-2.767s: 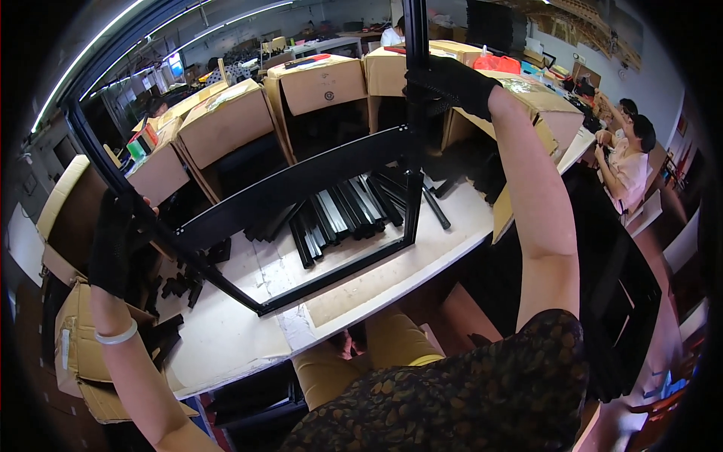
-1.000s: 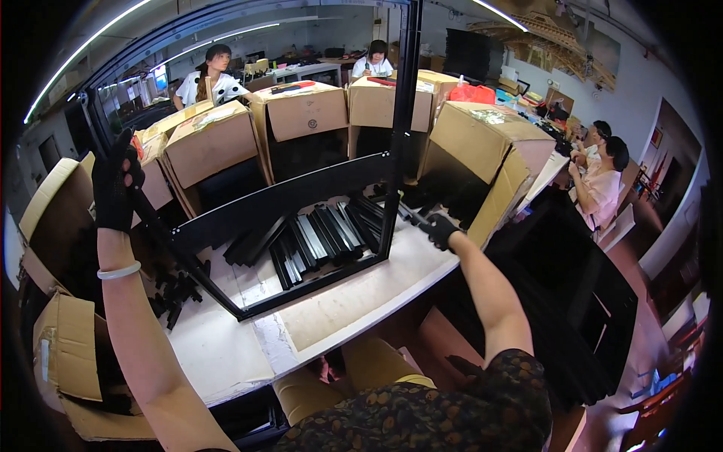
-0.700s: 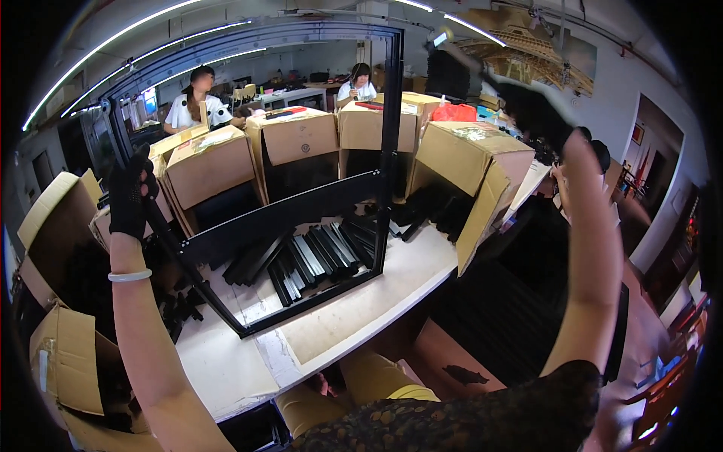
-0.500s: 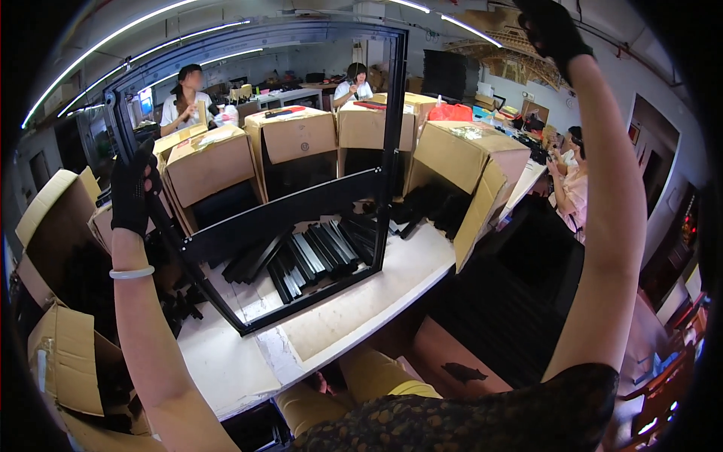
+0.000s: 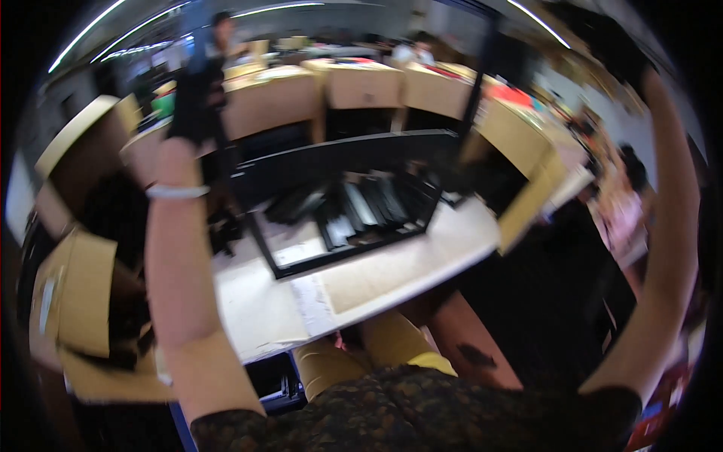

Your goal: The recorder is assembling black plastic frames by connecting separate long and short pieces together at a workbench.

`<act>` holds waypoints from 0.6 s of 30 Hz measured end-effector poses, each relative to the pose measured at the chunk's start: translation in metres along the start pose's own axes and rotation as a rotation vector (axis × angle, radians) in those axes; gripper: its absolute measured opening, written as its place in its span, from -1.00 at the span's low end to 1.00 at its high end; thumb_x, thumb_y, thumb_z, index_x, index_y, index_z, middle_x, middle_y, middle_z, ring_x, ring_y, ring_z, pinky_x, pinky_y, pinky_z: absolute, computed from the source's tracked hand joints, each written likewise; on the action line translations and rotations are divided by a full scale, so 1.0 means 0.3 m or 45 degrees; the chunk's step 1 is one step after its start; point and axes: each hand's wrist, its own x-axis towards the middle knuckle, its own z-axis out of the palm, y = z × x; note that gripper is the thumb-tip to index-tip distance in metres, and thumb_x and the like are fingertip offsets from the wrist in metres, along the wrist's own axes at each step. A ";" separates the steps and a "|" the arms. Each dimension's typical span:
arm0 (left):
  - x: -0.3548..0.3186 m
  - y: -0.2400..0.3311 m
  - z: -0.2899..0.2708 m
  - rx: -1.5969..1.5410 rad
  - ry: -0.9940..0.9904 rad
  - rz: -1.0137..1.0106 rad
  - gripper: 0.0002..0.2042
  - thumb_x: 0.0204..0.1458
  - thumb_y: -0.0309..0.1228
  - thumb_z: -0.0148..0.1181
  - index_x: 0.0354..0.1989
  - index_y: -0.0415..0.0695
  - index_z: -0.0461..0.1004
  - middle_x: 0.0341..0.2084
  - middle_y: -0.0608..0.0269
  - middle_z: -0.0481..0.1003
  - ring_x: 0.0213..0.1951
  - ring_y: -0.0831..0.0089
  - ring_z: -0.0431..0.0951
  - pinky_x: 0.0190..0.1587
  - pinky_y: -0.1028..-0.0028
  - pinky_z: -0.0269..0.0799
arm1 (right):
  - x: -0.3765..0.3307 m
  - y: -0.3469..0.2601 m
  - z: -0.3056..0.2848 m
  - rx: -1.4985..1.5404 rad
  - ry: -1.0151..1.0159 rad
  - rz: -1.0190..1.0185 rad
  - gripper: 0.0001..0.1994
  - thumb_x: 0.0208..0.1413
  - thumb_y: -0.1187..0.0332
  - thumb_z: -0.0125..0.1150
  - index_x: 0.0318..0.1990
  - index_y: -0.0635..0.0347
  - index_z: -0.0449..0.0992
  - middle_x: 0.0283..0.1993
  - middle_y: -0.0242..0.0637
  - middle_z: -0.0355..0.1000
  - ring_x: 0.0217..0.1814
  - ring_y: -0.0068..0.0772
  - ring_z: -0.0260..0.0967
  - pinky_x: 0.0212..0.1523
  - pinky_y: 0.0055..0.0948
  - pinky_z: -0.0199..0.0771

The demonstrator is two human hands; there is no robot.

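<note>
long ceiling tubes (image 5: 86, 35) light the room from above, showing as white streaks; the pale table (image 5: 467, 237) looks bright, while the hollows under the cartons (image 5: 364, 88) sink into near-black shadow. silvery glints lie on the bars (image 5: 361, 205). motion blur softens the frame (image 5: 346, 160), the right hand (image 5: 616, 49) and the co-workers (image 5: 621, 207). fisheye distortion bows straight edges, and the corners drop to black.

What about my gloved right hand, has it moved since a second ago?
Yes: judged against the red plastic bag, your right hand went from below it in view to above and right of it.
</note>
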 end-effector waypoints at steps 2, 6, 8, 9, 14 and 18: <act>-0.121 0.099 0.202 0.330 0.117 -0.031 -0.82 0.13 -0.18 0.08 -0.29 -0.01 0.43 -0.60 0.51 0.34 -0.59 0.66 0.32 -0.53 0.58 0.27 | 0.023 -0.118 0.048 -0.502 0.568 0.953 -0.70 0.18 0.08 0.14 -0.10 0.04 0.57 -0.64 -0.46 0.27 -0.77 -0.65 0.05 -0.76 -0.63 0.00; -0.195 0.192 0.130 0.226 0.023 -0.028 -0.91 0.10 -0.40 0.11 -0.38 -0.06 0.33 -0.69 0.42 0.27 -0.73 0.65 0.24 -0.65 0.56 0.23 | 0.284 -0.332 0.301 -0.642 0.221 0.876 -0.59 0.25 0.08 0.04 0.23 -0.20 0.37 -0.51 -0.37 0.41 -0.66 -0.66 0.20 -0.64 -0.59 0.29; -0.170 0.155 0.219 0.062 -0.022 -0.080 -0.93 0.09 -0.44 0.13 -0.36 -0.09 0.36 -0.69 0.40 0.27 -0.73 0.64 0.25 -0.67 0.56 0.21 | 0.377 -0.534 0.456 -0.700 0.586 1.094 -0.57 0.22 0.06 0.08 0.23 -0.20 0.37 -0.58 -0.46 0.33 -0.71 -0.70 0.13 -0.71 -0.60 0.12; -0.226 0.201 0.121 0.163 0.083 -0.119 -0.93 0.08 -0.45 0.14 -0.34 -0.10 0.36 -0.69 0.40 0.28 -0.73 0.64 0.25 -0.68 0.57 0.21 | 0.462 -0.446 0.467 -0.569 0.542 0.999 -0.57 0.22 0.06 0.08 0.23 -0.20 0.37 -0.58 -0.46 0.33 -0.71 -0.70 0.13 -0.71 -0.60 0.12; -0.192 0.177 0.216 0.074 -0.045 -0.080 -0.88 0.09 -0.46 0.14 -0.26 -0.12 0.34 -0.68 0.39 0.28 -0.74 0.64 0.24 -0.69 0.56 0.20 | 0.577 -0.436 0.423 -0.140 0.673 0.671 -0.64 0.25 0.09 0.04 0.16 -0.15 0.45 -0.61 -0.51 0.28 -0.68 -0.72 0.11 -0.71 -0.60 0.15; -0.174 0.163 0.182 0.116 -0.078 -0.037 -0.88 0.08 -0.45 0.15 -0.33 -0.10 0.31 -0.67 0.38 0.28 -0.70 0.65 0.25 -0.65 0.59 0.21 | 0.663 -0.412 0.415 -0.841 -0.047 0.517 -0.65 0.25 0.13 0.02 0.15 -0.17 0.46 -0.52 -0.40 0.38 -0.69 -0.62 0.18 -0.74 -0.54 0.17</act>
